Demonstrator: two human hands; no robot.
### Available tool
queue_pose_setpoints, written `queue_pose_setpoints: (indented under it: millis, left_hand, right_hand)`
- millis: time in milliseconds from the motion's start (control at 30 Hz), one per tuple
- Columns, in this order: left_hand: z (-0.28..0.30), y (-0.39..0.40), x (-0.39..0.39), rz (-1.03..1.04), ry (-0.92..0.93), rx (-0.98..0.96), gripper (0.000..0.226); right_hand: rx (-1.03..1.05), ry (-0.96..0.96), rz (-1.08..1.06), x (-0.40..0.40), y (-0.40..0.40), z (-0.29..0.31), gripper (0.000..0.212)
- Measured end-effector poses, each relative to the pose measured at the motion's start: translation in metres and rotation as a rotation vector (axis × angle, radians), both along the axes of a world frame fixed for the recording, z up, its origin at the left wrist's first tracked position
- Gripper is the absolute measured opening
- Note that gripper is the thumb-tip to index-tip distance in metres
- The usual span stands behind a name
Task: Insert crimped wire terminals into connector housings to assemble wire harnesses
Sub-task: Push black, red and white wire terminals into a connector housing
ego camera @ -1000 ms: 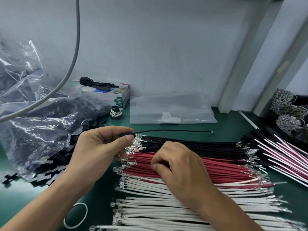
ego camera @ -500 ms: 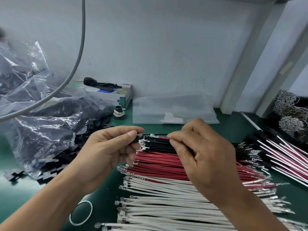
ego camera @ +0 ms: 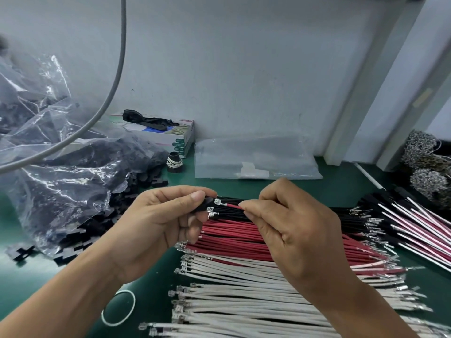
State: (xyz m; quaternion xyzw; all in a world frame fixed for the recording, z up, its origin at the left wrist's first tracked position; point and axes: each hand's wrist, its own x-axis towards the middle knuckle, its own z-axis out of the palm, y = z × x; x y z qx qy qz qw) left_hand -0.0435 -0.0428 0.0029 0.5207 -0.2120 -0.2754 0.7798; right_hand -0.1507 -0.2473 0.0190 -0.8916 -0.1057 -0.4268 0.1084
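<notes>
Your left hand (ego camera: 158, 223) pinches a small black connector housing (ego camera: 207, 206) between thumb and forefinger, held just above the wire piles with its open side facing right; most of the housing is hidden under your fingertips. Your right hand (ego camera: 288, 230) pinches a red wire (ego camera: 234, 206) close behind its silver crimped terminal (ego camera: 220, 202), and the terminal tip sits just beside the housing, nearly touching; whether it has entered a cavity I cannot tell. A black wire seems to run out of the housing already, but it blends into the black wires (ego camera: 244, 214) lying behind. Handling, as a judgement: the wire is light and floppy, so keep the grip right behind the crimp or it will buckle instead of pushing. The terminal is thin stamped metal, probably easy to bend, so feed it straight and don't force it at an angle. The housing is small, stiff plastic, likely slick, so hold its flat sides firmly and keep fingertips off the opening. Below lie rows of red wires (ego camera: 244, 242) and white wires (ego camera: 244, 301) on the green mat (ego camera: 151, 298), a bag of black housings (ego camera: 80, 181) at left, finished harnesses (ego camera: 415, 223) at right.
</notes>
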Motion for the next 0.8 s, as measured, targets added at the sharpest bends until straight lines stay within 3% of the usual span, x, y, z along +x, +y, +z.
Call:
queue_pose_setpoints:
  millis: [200,367,600,800]
  left_hand:
    - [0.001,0.004,0.002,-0.03,0.02,0.05,0.046]
    - [0.0,0.003,0.002,-0.049,0.045,0.043,0.046]
    - [-0.001,0.004,0.002,-0.062,0.059,0.091,0.048]
    - [-0.004,0.0,-0.003,-0.052,0.107,0.078,0.049]
  right_hand:
    - [-0.119,-0.012,-0.003,-0.003,-0.002,0.0,0.013]
    - [0.094,0.054,0.037,-0.002,-0.001,-0.003,0.01]
    - [-0.132,-0.021,0.016,-0.002,0.0,0.0,0.016]
    - [-0.073,0.039,0.017,-0.001,0.008,-0.01,0.003]
